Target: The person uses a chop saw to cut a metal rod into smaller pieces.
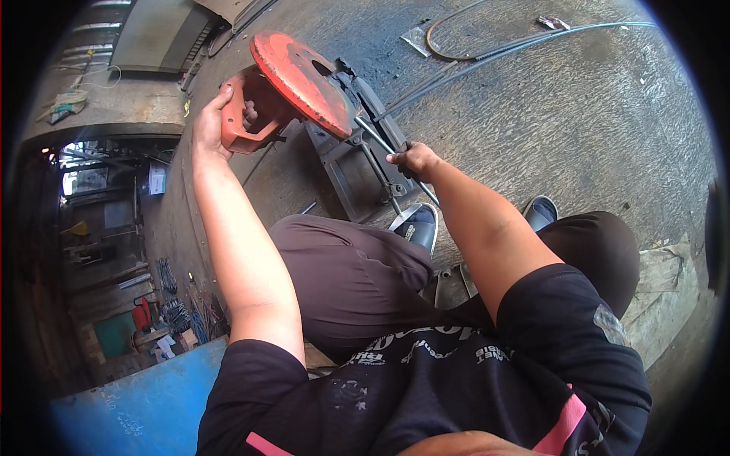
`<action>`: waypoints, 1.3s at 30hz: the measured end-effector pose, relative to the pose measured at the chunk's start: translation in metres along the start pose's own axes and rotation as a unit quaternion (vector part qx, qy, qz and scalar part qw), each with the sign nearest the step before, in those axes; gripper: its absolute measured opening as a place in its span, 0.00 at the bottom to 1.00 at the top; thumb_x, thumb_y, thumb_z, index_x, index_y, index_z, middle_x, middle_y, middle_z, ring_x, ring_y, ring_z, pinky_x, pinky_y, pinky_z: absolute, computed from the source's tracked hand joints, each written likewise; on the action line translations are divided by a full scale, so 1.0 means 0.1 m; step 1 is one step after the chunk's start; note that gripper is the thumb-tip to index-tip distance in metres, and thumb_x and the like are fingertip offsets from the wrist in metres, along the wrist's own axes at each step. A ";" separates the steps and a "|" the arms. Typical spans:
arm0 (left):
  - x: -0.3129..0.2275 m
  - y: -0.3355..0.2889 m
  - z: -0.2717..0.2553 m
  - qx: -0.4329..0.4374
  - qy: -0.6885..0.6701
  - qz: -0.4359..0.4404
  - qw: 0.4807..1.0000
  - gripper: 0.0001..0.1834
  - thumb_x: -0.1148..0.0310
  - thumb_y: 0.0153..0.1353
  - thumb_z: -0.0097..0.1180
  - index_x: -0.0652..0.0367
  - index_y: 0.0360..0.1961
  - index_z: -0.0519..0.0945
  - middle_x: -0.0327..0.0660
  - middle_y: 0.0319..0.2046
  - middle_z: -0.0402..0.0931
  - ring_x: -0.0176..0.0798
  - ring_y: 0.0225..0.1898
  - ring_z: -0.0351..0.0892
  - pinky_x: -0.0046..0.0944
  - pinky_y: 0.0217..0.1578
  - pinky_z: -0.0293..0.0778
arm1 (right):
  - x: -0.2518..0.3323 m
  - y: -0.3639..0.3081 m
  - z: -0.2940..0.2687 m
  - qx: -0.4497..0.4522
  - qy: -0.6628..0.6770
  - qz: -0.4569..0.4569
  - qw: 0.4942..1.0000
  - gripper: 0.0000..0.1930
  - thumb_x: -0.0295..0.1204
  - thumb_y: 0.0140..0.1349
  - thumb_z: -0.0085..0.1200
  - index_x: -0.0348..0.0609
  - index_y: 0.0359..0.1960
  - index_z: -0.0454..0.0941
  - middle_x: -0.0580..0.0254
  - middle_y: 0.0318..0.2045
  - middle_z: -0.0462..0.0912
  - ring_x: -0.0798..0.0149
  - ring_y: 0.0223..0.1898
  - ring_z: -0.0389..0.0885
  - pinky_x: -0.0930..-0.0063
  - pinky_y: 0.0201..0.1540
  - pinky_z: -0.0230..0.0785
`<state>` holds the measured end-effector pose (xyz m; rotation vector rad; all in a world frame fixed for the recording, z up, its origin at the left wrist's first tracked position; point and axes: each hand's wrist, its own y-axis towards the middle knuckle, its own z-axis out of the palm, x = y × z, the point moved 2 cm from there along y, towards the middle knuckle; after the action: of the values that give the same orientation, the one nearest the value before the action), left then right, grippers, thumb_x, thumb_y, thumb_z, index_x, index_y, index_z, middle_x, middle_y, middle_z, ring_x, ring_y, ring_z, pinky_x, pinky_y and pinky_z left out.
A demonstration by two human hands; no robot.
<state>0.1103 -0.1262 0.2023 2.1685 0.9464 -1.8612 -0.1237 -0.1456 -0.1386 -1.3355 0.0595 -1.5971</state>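
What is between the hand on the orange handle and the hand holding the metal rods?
In the head view, the saw's round orange guard sits between the left hand and right hand.

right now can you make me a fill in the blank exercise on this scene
1. The left hand grips the saw's ____ handle.
2. The right hand holds thin metal ____ on the saw's base.
3. The blade guard is ____ in colour.

Missing words: orange; rods; red

The cut-off saw (304, 99) stands on the floor (578, 114), rods (395, 163) under its guard.
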 end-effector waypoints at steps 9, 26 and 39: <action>0.01 0.00 0.00 0.008 -0.002 0.004 1.000 0.22 0.57 0.62 0.52 0.65 0.49 0.71 0.43 0.30 0.75 0.37 0.27 0.75 0.34 0.27 0.73 | -0.03 0.08 -0.05 0.035 -0.005 0.007 0.999 0.14 0.39 0.58 0.60 0.40 0.31 0.74 0.58 0.21 0.77 0.66 0.17 0.71 0.71 0.18 0.62; 0.00 0.00 0.00 -0.014 -0.004 -0.002 1.000 0.22 0.58 0.62 0.52 0.65 0.49 0.72 0.44 0.30 0.76 0.38 0.26 0.76 0.34 0.25 0.73 | -0.05 0.08 -0.03 0.066 0.013 0.015 0.998 0.15 0.41 0.64 0.51 0.40 0.34 0.78 0.60 0.25 0.79 0.66 0.22 0.75 0.71 0.21 0.67; 0.01 0.02 -0.02 -0.005 0.008 0.005 1.000 0.22 0.58 0.62 0.52 0.64 0.50 0.71 0.44 0.30 0.76 0.38 0.26 0.76 0.34 0.26 0.73 | -0.02 0.05 -0.02 0.043 0.028 0.005 0.999 0.13 0.39 0.61 0.56 0.40 0.33 0.74 0.60 0.23 0.74 0.67 0.17 0.68 0.72 0.18 0.61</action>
<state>0.1130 -0.1263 0.2015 2.1812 0.9452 -1.8338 -0.1224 -0.1474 -0.1434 -1.2236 0.0312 -1.6110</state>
